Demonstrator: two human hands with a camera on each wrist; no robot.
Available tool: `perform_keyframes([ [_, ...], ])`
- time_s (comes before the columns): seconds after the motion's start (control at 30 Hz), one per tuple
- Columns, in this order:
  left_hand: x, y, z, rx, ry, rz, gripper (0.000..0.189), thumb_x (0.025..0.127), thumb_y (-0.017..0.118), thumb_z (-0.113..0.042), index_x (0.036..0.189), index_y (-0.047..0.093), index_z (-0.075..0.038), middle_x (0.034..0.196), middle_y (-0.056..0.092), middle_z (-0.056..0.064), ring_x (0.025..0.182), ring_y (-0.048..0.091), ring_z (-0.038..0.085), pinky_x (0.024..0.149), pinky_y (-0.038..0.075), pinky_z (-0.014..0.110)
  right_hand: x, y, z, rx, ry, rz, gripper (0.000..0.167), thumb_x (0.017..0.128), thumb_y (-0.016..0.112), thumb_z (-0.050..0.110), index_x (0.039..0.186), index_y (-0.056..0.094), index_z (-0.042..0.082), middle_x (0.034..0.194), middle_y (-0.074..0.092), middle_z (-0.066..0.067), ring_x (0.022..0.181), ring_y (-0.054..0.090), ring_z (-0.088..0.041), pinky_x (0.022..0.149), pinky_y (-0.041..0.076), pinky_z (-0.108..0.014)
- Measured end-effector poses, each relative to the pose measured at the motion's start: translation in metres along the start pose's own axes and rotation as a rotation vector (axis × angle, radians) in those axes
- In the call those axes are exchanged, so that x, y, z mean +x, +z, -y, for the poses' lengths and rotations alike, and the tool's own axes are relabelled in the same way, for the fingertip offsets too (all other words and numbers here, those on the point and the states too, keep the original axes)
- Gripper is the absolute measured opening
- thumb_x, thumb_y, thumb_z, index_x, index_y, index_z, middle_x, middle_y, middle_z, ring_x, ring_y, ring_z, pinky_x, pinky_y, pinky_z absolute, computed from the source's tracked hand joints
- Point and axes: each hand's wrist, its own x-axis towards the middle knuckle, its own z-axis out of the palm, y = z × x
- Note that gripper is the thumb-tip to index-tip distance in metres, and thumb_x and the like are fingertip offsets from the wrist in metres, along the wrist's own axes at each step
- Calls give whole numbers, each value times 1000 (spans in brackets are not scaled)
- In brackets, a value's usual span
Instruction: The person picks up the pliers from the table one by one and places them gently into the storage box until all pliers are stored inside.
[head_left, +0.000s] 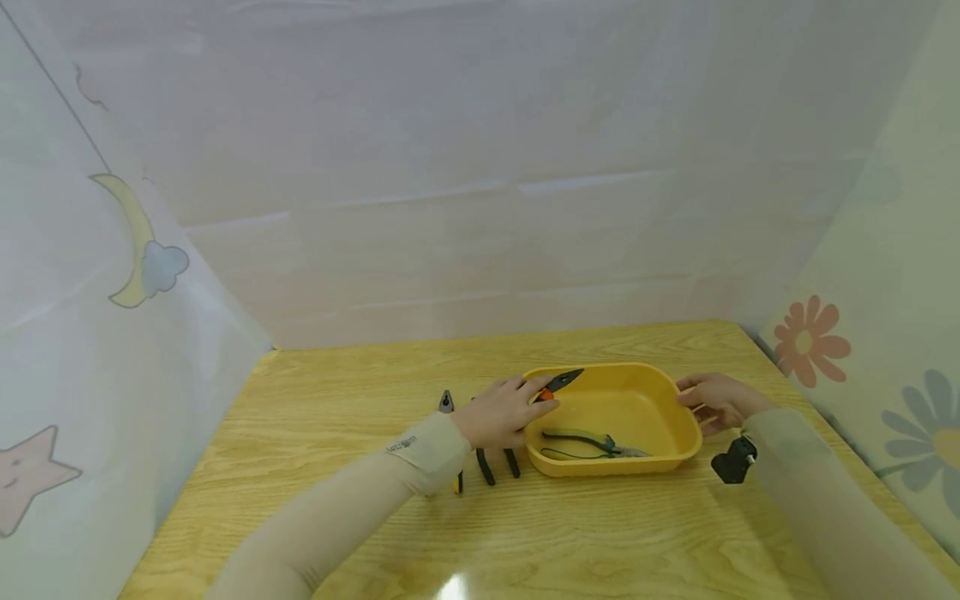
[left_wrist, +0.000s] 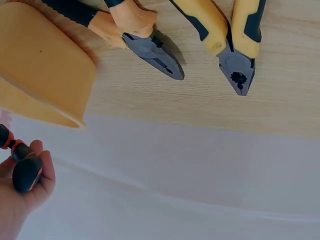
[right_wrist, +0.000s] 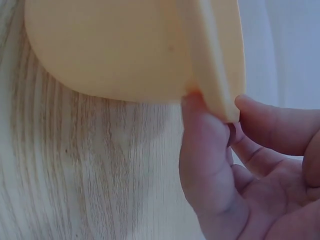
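Note:
My left hand (head_left: 498, 414) holds long-nosed pliers (head_left: 566, 380) over the left side of a yellow plastic basin (head_left: 663, 404). Their black-and-red handles show in the left wrist view, with fingers curled round them. At the basin's right end, my right hand (head_left: 720, 402) pinches the rim between thumb and fingers, seen closely in the right wrist view. Inside the basin lie green-handled pliers (head_left: 600, 444) with their jaws pointing right. Left of the basin, orange-and-black pliers (left_wrist: 145, 45) and yellow-and-black pliers (left_wrist: 235, 55) rest on the table, partly hidden by my left hand in the head view.
The wood-grain table (head_left: 337, 375) runs back to a pale hanging sheet (head_left: 450, 208). Printed sheets with a moon (head_left: 135, 242) and flowers (head_left: 812, 342) hang along the left and right sides. A small black device (head_left: 733, 461) sits at my right wrist.

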Motion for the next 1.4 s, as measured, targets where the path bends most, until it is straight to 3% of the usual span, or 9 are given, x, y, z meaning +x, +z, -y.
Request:
perform_keyframes([
  [0.33,29,-2,9,-127,87,113,59,97,57,-23,152,35,-20,159,18,13,131,39,28,109,33,39,1,-3,-4,36,3,10,43,101,47,8,135,30,-13,99,57,-14,80,64,-23,72,57,-38],
  [0.6,44,-3,11,-144,116,177,60,97,56,-18,153,33,-20,160,14,11,136,33,28,110,31,41,-1,-1,-2,31,-12,12,44,100,47,7,135,31,-13,98,58,-14,78,62,-22,72,57,-39],
  [1.03,79,1,3,-27,189,243,55,102,47,-22,154,31,-22,160,13,8,137,32,25,110,32,37,2,-1,-7,49,4,-2,39,100,48,7,131,35,-11,95,57,-13,75,60,-22,70,58,-37],
  [1.4,101,7,-4,46,204,279,54,104,43,-22,155,27,-26,161,10,5,139,28,23,111,29,37,1,1,-5,45,2,-33,34,101,47,7,129,37,-10,96,57,-15,74,60,-22,69,58,-39],
])
